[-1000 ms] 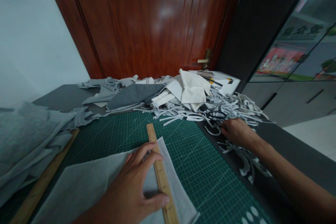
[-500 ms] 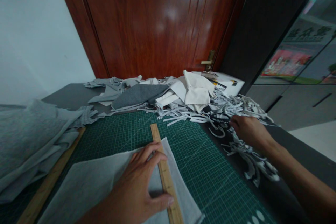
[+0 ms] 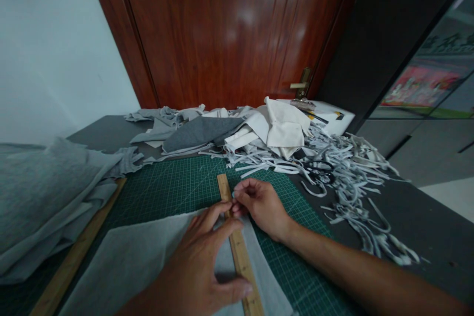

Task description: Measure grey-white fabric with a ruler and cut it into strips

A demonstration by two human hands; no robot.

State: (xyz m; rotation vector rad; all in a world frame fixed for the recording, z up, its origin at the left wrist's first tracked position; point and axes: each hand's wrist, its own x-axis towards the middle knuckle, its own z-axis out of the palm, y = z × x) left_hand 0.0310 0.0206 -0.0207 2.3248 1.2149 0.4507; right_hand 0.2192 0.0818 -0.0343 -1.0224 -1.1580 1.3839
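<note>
My left hand presses flat on a wooden ruler that lies across a light grey piece of fabric on the green cutting mat. My right hand rests against the ruler's right edge near its far end, fingers curled together as if pinching something small; what it holds is hidden. Black-handled scissors lie among the cut strips to the right, apart from both hands.
A heap of grey and white fabric strips spreads at the right. White and grey fabric pieces pile at the back by a white box. Folded grey cloth and a second wooden ruler lie left. A wooden door stands behind.
My right hand left the strip heap at the right and came left to the ruler's edge. The left hand stayed pressed on the ruler. The camera shifted slightly.
</note>
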